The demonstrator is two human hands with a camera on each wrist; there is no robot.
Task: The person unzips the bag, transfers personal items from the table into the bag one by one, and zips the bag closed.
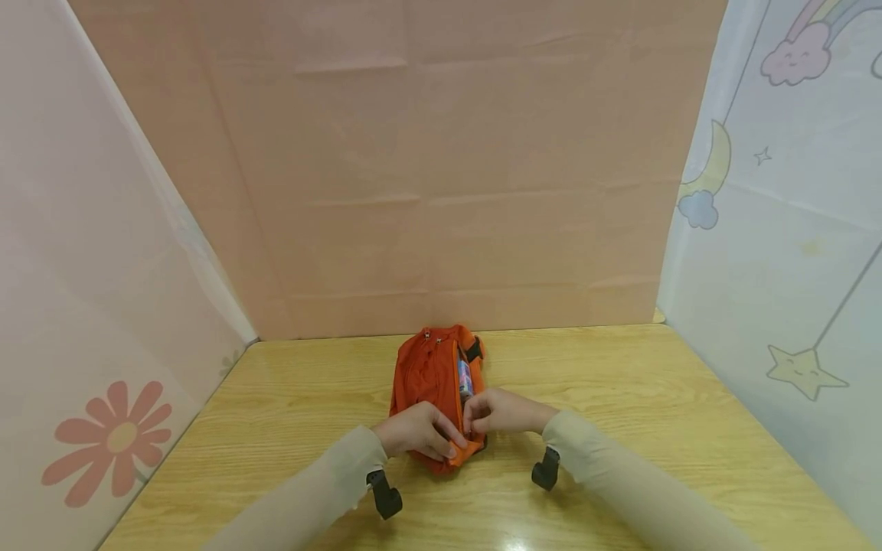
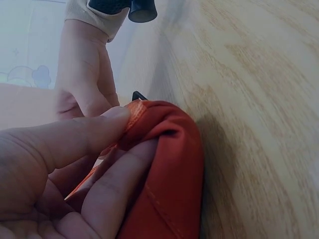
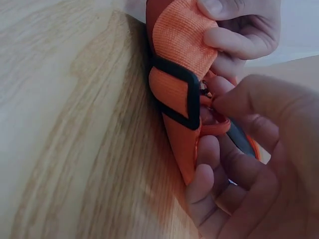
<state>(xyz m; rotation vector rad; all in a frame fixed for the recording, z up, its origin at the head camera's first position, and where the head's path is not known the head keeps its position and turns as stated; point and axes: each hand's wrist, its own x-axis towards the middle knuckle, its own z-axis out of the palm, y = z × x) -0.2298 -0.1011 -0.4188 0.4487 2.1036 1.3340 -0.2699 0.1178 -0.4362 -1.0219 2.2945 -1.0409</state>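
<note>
A red-orange bag [image 1: 429, 375] lies on the table, with the zipped opening along its right side parted. Inside that opening a blue and pink printed item [image 1: 465, 378] is partly visible. My left hand [image 1: 422, 430] pinches the fabric at the near end of the bag; in the left wrist view, its thumb lies on the orange edge and a finger is tucked under the fold. Thumb and forefinger of my right hand [image 1: 506, 411] pinch the zipper pull [image 3: 215, 119], which has an orange cord loop. Beside it sits an orange strap with a black buckle [image 3: 192, 99].
The wooden table [image 1: 592, 383] carries the bag near its middle. A plain pinkish backdrop [image 1: 448, 191] stands behind, with printed sheets at the left [image 1: 103, 268] and right [image 1: 779, 291]. A black buckle [image 1: 475, 350] lies at the bag's far right corner.
</note>
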